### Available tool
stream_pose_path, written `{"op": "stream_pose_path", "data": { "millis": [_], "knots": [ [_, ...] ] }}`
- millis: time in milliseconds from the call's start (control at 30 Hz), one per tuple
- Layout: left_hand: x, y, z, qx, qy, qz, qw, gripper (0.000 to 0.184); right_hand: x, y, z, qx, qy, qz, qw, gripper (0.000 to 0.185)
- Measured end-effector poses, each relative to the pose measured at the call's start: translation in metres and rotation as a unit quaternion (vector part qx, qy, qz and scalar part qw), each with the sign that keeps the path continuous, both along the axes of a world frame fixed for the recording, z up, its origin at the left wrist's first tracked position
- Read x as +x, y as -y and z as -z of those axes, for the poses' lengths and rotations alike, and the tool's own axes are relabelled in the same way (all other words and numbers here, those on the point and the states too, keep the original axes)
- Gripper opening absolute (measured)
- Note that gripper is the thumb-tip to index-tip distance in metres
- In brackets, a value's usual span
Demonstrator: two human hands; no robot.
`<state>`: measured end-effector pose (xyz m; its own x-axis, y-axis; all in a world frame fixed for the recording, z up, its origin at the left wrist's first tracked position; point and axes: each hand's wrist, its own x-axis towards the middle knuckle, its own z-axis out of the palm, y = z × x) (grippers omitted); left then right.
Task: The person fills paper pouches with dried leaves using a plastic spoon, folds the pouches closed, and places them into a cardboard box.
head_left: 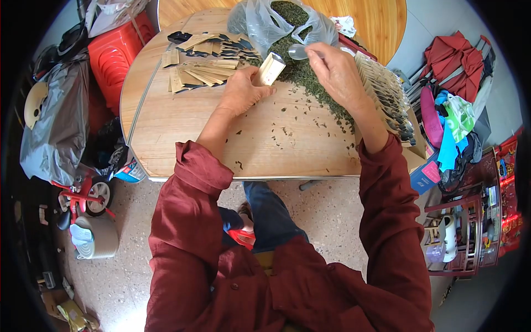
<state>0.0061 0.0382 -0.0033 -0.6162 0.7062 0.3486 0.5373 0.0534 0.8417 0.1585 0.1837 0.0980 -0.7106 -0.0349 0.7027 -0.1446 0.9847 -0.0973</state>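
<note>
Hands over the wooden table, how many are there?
2: the left hand holds a small packet, and the right hand holds a scoop near the plastic bag. No others show.

Bright, fairly even light covers the pale wooden counter with a curved edge (166,130), and a white patch of glare washes out the speckled stone floor (127,320) at lower left. The shiny grey plastic sheet (58,124) catches highlights, while the far left sinks into shadow. Strong wide-angle distortion bends the outer parts, and black vignetting swallows the corners.
</note>
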Motion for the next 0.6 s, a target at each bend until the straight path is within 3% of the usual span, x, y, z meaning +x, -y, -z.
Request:
{"op": "stream_pose_path", "data": {
  "millis": [67, 100, 133, 167, 200, 267, 433, 600],
  "knots": [
    [-0.001, -0.001, 0.002, 0.002, 0.011, 0.001, 1.000, 0.053, 0.005, -0.009, 0.010, -0.061, 0.032, 0.033, 0.997, 0.020],
    [-0.003, -0.004, 0.006, 0.051, 0.056, -0.011, 0.997, 0.050, 0.006, -0.017, 0.019, -0.224, 0.102, 0.019, 0.969, 0.023],
    [-0.004, -0.005, 0.006, 0.099, 0.100, -0.022, 0.990, 0.048, 0.006, -0.022, 0.028, -0.380, 0.168, 0.004, 0.910, 0.026],
    [-0.006, -0.005, 0.006, 0.099, 0.100, -0.022, 0.990, 0.048, 0.006, -0.025, 0.038, -0.443, 0.193, 0.016, 0.875, 0.033],
    [-0.007, -0.003, 0.003, 0.088, 0.123, -0.016, 0.988, 0.046, 0.007, -0.024, 0.045, -0.442, 0.194, 0.016, 0.875, 0.033],
    [-0.006, -0.002, 0.001, 0.075, 0.146, -0.012, 0.986, 0.045, 0.006, -0.018, 0.060, -0.601, 0.193, -0.025, 0.776, 0.036],
    [-0.009, -0.006, 0.007, 0.059, 0.098, -0.034, 0.993, 0.046, -0.013, -0.020, 0.087, -0.652, 0.169, -0.057, 0.737, 0.037],
    [-0.007, -0.006, 0.007, 0.065, 0.102, -0.034, 0.992, 0.049, -0.031, -0.039, 0.095, -0.659, 0.041, 0.035, 0.750, 0.033]
  ]
}}
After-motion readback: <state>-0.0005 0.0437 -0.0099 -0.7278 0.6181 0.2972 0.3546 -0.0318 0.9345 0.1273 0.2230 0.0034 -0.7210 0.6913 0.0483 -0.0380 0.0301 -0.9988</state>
